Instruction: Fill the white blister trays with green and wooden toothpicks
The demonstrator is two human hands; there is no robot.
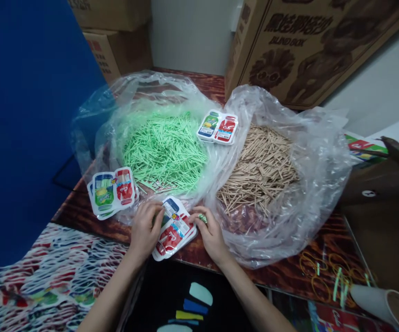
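At the table's near edge lies a small stack of printed two-bottle packets [173,229], red cola side toward me. My left hand [147,229] grips the stack's left edge, thumb and fingers closed on it. At its right edge, my right hand [210,234] has its fingers curled around a few short light-green sticks [202,218], and its fingertips touch the packets. Just beyond my hands, a clear plastic bag holds a heap of green sticks [166,152]. More packets [112,191] lie left of my left hand, and another group [217,127] rests between the two bags.
Brown sticks [259,168] fill a second clear bag [320,170] on the right. Rubber bands [320,288] and a white paper cup [382,306] lie at the lower right. Cardboard boxes [310,50] stand behind; a blue panel [29,129] borders the left, above full net bags [68,272].
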